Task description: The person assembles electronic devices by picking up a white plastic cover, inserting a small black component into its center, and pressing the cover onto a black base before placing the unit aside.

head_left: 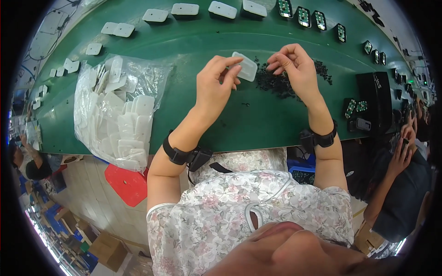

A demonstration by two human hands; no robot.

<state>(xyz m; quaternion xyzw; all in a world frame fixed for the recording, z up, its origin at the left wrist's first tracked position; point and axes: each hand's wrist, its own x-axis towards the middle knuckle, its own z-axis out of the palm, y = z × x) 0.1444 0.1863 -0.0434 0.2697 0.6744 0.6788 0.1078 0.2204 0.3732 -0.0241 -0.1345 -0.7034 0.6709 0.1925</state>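
My left hand (214, 83) pinches the near-left edge of a white plastic cover (248, 70), a shallow rounded piece tilted just above the green table (193, 133). To its right, my right hand (299, 73) hovers over a heap of small black parts (276, 86). Its thumb and fingertips are drawn together; whatever lies between them, if anything, is too small to tell. One loose black piece (246, 104) lies on the table, nearer to me than the heap.
A clear bag of white covers (133, 119) lies at left. White-topped cases (185, 10) line the far edge, then open black cases with green circuit boards (304, 17) curve right. A black box (374, 103) stands at right, near a co-worker's hand (401, 156). A red stool (126, 184) stands below.
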